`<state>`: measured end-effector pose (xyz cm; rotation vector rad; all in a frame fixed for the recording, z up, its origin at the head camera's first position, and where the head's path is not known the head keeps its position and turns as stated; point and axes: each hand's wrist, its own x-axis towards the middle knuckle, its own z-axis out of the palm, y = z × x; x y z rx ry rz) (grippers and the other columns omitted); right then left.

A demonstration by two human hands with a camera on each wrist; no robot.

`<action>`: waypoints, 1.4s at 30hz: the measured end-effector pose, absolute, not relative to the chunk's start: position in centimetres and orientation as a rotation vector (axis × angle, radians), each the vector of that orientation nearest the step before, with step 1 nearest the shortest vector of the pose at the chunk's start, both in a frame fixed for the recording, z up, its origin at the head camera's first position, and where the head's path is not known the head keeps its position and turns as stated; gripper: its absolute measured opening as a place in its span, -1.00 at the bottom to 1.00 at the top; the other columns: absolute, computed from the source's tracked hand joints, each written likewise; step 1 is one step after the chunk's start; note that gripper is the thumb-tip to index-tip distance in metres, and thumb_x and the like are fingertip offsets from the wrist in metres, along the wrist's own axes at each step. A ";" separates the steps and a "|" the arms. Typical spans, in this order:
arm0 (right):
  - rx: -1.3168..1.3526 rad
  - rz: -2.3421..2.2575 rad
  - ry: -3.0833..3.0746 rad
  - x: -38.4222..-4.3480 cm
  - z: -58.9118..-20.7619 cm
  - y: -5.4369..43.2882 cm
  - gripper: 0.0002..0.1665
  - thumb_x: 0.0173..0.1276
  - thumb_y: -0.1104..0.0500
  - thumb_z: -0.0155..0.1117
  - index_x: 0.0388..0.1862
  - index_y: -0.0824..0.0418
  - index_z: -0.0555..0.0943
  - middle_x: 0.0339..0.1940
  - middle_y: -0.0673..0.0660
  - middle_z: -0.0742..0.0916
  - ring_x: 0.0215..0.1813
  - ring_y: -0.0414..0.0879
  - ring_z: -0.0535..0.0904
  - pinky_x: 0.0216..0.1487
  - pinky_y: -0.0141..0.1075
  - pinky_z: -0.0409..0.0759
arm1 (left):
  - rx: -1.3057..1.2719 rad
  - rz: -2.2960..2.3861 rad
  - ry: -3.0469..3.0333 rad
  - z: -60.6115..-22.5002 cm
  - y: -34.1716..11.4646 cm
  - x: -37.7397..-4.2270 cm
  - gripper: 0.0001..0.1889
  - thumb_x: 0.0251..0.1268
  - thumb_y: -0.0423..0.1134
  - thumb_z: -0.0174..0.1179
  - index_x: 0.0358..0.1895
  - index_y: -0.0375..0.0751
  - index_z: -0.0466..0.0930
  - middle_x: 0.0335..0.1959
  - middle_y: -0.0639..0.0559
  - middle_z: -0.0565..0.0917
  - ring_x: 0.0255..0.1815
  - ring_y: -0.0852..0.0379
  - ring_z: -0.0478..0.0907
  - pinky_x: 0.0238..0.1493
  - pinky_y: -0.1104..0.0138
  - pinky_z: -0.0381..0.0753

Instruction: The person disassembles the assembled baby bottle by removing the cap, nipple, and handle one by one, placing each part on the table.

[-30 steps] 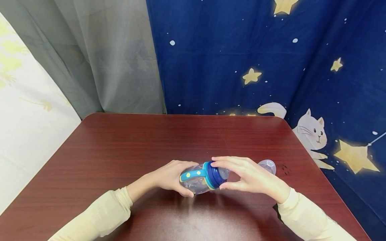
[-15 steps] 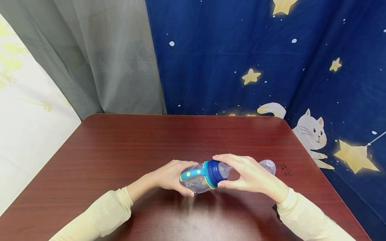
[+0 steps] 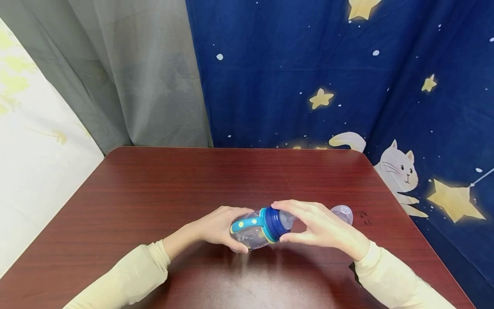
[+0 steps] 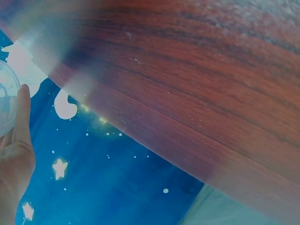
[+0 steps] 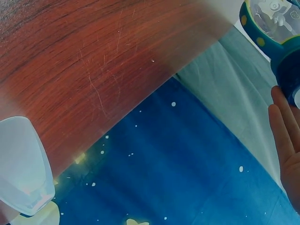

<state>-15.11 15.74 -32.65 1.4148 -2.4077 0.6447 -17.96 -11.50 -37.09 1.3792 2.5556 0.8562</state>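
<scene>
The bottle (image 3: 252, 236) is between the left hand (image 3: 221, 227) and right hand (image 3: 318, 225), over the worktop (image 3: 185, 180); a cap (image 3: 342, 213) sits behind the right hand, curtains (image 3: 270, 73) beyond.

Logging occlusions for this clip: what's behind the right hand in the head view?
Part of a clear cover shows, the rest hidden by the right hand. The teat on the bottle is also partly visible, its tip covered.

One bottle (image 3: 264, 227); one clear cap (image 3: 342, 213); one table (image 3: 231, 176).
</scene>
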 end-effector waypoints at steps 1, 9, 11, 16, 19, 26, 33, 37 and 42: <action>1.429 0.645 -2.388 -15.1 -32.7 15.7 -0.24 0.01 -0.17 0.30 0.16 0.14 0.39 0.09 -0.07 0.50 0.03 -0.23 0.43 -0.10 -0.29 0.46 | 1.377 0.855 2.556 -37.1 -11.5 -18.0 -0.18 -0.27 0.30 0.26 0.11 -0.10 0.35 -0.22 0.25 0.52 -0.28 0.34 0.44 -0.32 0.45 0.45; 1.473 0.638 -2.343 -15.3 -32.9 15.8 -0.24 0.01 -0.14 0.32 0.18 0.10 0.37 0.14 -0.04 0.46 0.09 -0.18 0.40 -0.06 -0.25 0.44 | 1.386 0.847 2.570 -37.2 -11.7 -18.0 -0.17 -0.27 0.31 0.25 0.11 -0.12 0.35 -0.21 0.24 0.52 -0.27 0.35 0.43 -0.32 0.46 0.45; 1.467 0.635 -2.338 -15.3 -32.9 15.7 -0.23 0.01 -0.14 0.32 0.19 0.10 0.36 0.15 -0.05 0.45 0.10 -0.18 0.40 -0.06 -0.25 0.44 | 1.389 0.850 2.571 -37.2 -11.7 -18.0 -0.17 -0.27 0.30 0.25 0.11 -0.12 0.35 -0.21 0.24 0.52 -0.27 0.35 0.43 -0.32 0.46 0.45; 1.391 0.631 -2.346 -15.3 -33.0 15.6 -0.20 0.01 -0.17 0.30 0.21 0.10 0.34 0.14 -0.07 0.45 0.11 -0.20 0.38 -0.05 -0.25 0.43 | 1.398 0.878 2.556 -37.1 -11.7 -18.0 -0.19 -0.26 0.29 0.26 0.11 -0.11 0.35 -0.22 0.24 0.52 -0.28 0.35 0.44 -0.32 0.46 0.45; 1.351 0.622 -2.340 -15.3 -33.0 15.5 -0.22 0.01 -0.18 0.30 0.20 0.07 0.36 0.12 -0.07 0.48 0.10 -0.22 0.39 -0.07 -0.25 0.44 | 1.407 0.887 2.549 -37.1 -11.7 -18.0 -0.19 -0.26 0.28 0.27 0.11 -0.11 0.35 -0.22 0.24 0.52 -0.27 0.35 0.44 -0.31 0.46 0.45; 1.342 0.613 -2.341 -15.3 -33.1 15.4 -0.27 0.02 -0.17 0.29 0.18 0.04 0.39 0.07 -0.10 0.51 0.05 -0.24 0.42 -0.10 -0.27 0.46 | 1.412 0.892 2.544 -37.3 -11.7 -18.2 -0.19 -0.27 0.28 0.27 0.11 -0.11 0.35 -0.22 0.24 0.53 -0.28 0.35 0.44 -0.32 0.47 0.45; 1.354 0.631 -2.361 -15.3 -33.1 15.4 -0.27 0.02 -0.17 0.30 0.17 0.04 0.39 0.06 -0.10 0.51 0.04 -0.24 0.43 -0.11 -0.28 0.47 | 1.418 0.882 2.544 -37.3 -11.7 -18.2 -0.19 -0.27 0.29 0.27 0.10 -0.11 0.36 -0.22 0.24 0.52 -0.28 0.35 0.44 -0.31 0.46 0.45; 1.375 0.631 -2.340 -15.3 -33.1 15.4 -0.28 0.01 -0.16 0.31 0.15 0.08 0.40 0.06 -0.09 0.52 0.04 -0.23 0.43 -0.10 -0.29 0.46 | 1.417 0.877 2.548 -37.4 -11.8 -18.2 -0.18 -0.27 0.29 0.27 0.11 -0.12 0.35 -0.21 0.24 0.52 -0.27 0.35 0.44 -0.31 0.47 0.45; 1.422 0.620 -2.308 -15.3 -33.1 15.4 -0.28 0.02 -0.14 0.31 0.13 0.14 0.42 0.08 -0.05 0.51 0.06 -0.21 0.43 -0.09 -0.28 0.45 | 1.414 0.863 2.552 -37.4 -11.8 -18.1 -0.17 -0.27 0.30 0.26 0.12 -0.13 0.35 -0.20 0.23 0.52 -0.27 0.35 0.44 -0.31 0.47 0.45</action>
